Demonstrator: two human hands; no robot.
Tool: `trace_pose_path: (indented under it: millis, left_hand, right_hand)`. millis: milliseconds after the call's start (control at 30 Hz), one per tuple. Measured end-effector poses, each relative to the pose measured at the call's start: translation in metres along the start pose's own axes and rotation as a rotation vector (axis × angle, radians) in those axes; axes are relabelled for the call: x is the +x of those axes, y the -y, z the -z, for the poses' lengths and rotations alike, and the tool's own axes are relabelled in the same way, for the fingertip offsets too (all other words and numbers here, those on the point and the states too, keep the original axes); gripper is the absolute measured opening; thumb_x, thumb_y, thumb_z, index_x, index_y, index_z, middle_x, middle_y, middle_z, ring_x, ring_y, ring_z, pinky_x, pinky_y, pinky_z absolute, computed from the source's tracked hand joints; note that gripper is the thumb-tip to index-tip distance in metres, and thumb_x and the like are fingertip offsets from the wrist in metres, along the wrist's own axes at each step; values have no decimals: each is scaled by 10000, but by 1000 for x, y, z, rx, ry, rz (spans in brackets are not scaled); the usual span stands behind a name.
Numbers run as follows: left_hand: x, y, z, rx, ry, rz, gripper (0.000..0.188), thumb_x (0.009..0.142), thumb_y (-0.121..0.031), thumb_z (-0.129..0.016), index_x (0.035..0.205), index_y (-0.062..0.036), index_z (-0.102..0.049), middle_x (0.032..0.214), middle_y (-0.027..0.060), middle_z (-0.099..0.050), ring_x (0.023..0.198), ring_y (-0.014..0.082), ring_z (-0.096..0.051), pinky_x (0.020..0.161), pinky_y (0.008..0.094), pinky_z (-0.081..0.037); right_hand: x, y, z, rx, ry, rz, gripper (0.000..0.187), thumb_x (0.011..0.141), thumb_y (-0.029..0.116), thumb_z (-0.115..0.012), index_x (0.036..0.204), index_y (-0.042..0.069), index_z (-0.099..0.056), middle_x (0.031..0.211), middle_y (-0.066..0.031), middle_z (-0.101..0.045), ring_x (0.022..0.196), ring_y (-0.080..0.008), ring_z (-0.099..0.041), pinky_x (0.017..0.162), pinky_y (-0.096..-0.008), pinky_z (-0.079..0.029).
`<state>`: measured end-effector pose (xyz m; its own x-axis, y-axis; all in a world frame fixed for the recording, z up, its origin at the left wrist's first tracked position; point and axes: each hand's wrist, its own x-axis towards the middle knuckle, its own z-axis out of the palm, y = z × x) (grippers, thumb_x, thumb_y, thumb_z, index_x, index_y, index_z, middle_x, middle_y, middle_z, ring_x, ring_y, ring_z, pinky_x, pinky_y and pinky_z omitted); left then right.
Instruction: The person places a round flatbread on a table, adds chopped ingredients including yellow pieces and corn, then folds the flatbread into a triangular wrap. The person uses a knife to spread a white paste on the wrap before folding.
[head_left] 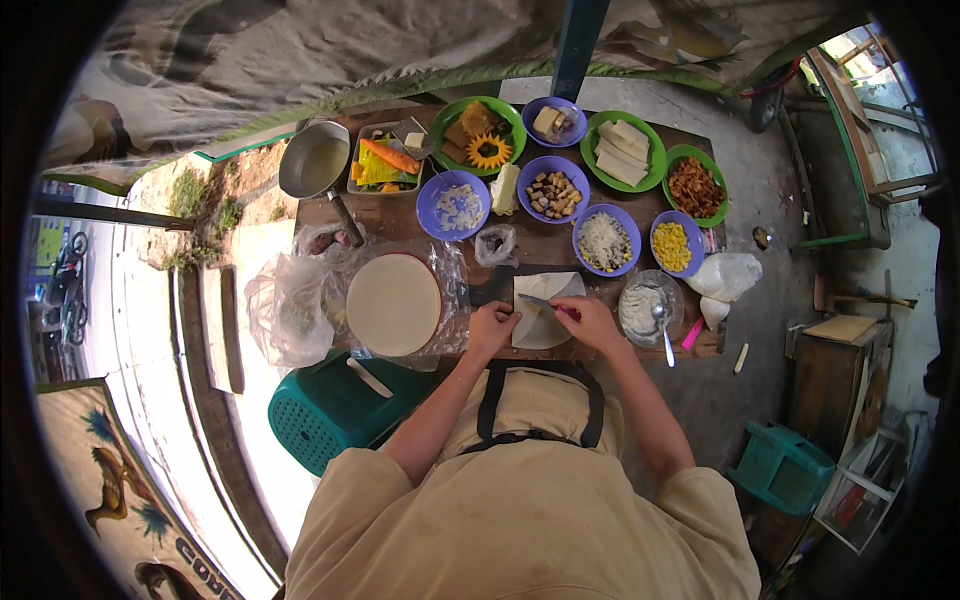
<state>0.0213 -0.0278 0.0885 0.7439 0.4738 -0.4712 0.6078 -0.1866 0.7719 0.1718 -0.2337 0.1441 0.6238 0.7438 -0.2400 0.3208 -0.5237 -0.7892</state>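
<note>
My right hand (592,324) grips a small knife (536,299), its blade pointing left over a pale, thin sheet (545,332) that looks like wrapper dough. The sheet lies on a dark cutting board (493,286) at the table's near edge. At the sheet's left side, the fingers of my left hand (492,326) are closed; anything between them is hidden. Left of the board, a round stack of pale wrappers (394,305) rests on clear plastic. To the right, a spoon (662,325) leans in a clear bowl of white flour or paste (638,305).
Beyond the board stand several purple and green bowls, including corn (671,247), grated white food (604,242), browned cubes (553,193) and shredded brown food (695,188). A saucepan (314,160) sits far left, its handle toward me. Green stools (320,415) flank me.
</note>
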Motion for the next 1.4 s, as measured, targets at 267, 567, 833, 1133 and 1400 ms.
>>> trace_pose_path:
  millis: [267,567,833,1133,1400]
  left_hand:
    - [-2,-2,0,-2,-10,0,341,844,-261,-813,1065,-3,-777,838,137,-786,789,254,-775,750,379,-602]
    - [-4,-1,3,-2,26,5,357,914,-258,-787,1097,45,-747,840,139,-796,740,187,-785,705,322,-600]
    - [-7,-2,0,17,1,-21,378,908,-277,-789,1111,38,-739,813,125,-785,732,201,-776,695,340,-593]
    - [-11,-9,-1,61,-52,-51,367,881,-283,-794,1102,7,-753,822,121,-777,754,241,-762,719,373,-588]
    - [-16,-8,-4,83,-75,-18,352,877,-282,-794,1081,4,-762,827,134,-776,774,265,-765,732,391,-595]
  right_hand:
    - [-5,-13,0,71,-124,-102,290,955,213,-717,1217,95,-755,972,-147,-761,798,-282,-708,765,-389,-565]
    - [-18,-21,0,175,-125,-128,290,945,181,-738,1216,83,-759,881,-123,-735,697,-178,-635,707,-330,-538]
    - [-23,-18,-4,95,-135,-141,289,944,182,-742,1216,84,-760,853,-104,-725,701,-157,-627,706,-327,-538]
    - [-9,-9,0,143,-165,-126,287,946,183,-738,1211,76,-762,822,-100,-712,688,-155,-613,688,-329,-523]
    - [-5,1,8,95,-7,-122,286,950,225,-722,1203,98,-764,923,-146,-749,781,-271,-699,740,-395,-554]
